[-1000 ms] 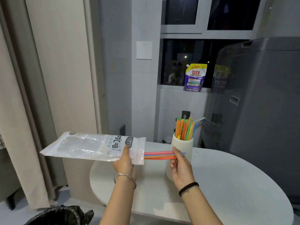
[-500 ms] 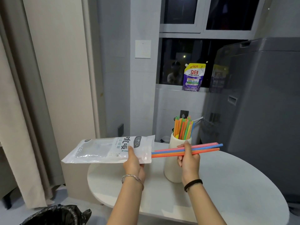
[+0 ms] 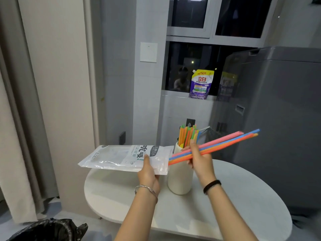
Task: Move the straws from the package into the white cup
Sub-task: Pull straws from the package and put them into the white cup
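My left hand (image 3: 148, 173) holds a clear plastic straw package (image 3: 121, 157) level above the table's left part, its open end facing right. My right hand (image 3: 199, 159) grips a small bunch of pink, blue and orange straws (image 3: 225, 141), tilted up to the right, with their left ends just outside the package mouth. Behind and below that hand a tall white cup (image 3: 178, 181) stands on the table, and several orange and green straws (image 3: 188, 134) stick up out of it. The package looks see-through with nothing else visible inside.
The round white table (image 3: 234, 206) fills the lower right. A grey appliance (image 3: 278, 119) stands close on the right. A purple refill pouch (image 3: 201, 84) sits on the window sill. Curtains hang at left, and a black bin bag (image 3: 46, 230) lies on the floor.
My right hand has drawn the bunch of straws out of the package, moving right and up, and the straws now tilt upward. The package has shifted right.
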Motion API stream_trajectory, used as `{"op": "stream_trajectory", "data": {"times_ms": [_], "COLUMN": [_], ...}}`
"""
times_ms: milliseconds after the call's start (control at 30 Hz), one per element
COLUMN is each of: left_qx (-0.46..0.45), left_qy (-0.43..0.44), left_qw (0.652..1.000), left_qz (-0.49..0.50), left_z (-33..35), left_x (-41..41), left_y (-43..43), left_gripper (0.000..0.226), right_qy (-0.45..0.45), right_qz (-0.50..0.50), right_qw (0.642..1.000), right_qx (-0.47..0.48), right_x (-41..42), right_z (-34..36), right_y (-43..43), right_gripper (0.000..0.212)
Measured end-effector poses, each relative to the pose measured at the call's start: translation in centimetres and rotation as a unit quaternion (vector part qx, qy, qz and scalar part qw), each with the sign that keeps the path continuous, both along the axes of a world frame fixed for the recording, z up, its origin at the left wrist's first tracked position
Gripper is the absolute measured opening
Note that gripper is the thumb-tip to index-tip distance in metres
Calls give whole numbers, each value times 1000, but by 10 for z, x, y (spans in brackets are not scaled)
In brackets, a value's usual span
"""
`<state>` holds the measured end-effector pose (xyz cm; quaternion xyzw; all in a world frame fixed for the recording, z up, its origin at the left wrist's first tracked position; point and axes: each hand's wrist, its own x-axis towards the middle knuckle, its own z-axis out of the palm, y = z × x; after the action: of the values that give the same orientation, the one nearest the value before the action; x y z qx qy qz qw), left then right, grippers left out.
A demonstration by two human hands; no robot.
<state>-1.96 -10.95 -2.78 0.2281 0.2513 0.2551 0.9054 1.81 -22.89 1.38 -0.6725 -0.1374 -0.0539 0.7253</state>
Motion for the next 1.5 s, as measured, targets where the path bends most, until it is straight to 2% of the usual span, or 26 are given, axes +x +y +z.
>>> {"op": "stream_trajectory", "data": {"times_ms": [133,233,467,633,833,1067,1233,1300,1367,1433,1500], "left_qx": [-5,-8,-13,-14,-12,-25,-35,-36,-34,-33,-34], "left_qy": [4,0,-2,-5,-17,-20,-20,-17,-15,-17,-19], "left_qw": [1000,1000,1000,1000,1000,999,999,999,999,999,999], "left_qz": [16,21,11,7,15,29,27,28,28,28,29], "left_z": [-2,-3,-3,-4,-2,-2,-1,-1,-1,0,0], "left_x": [1,2,1,-1,-3,-5,-4,-4,-3,-3,-3], "left_y": [4,6,4,5,11,15,11,10,10,11,11], "left_gripper": [41,44,41,39,37,38,32,32,33,33,32], "right_qy": [-61,-118,-194,-196,-161,-148,-113,-137,-141,-178,-235], "right_qz": [-38,-63,-24,-18,-41,-62,26,63,67,10,-23], "right_qw": [997,988,961,937,881,908,919,913,937,954,940], "right_qx": [-24,-76,-196,-290,-443,-388,-378,-380,-311,-240,-246], "right_x": [23,37,52,62,75,90,87,86,83,81,80], "right_z": [38,63,73,67,52,60,55,53,57,64,67], "right_y": [-35,-51,-39,-26,-15,-10,-4,-5,-6,-5,-4], "right_gripper": [39,40,36,41,39,41,34,42,55,61,71]}}
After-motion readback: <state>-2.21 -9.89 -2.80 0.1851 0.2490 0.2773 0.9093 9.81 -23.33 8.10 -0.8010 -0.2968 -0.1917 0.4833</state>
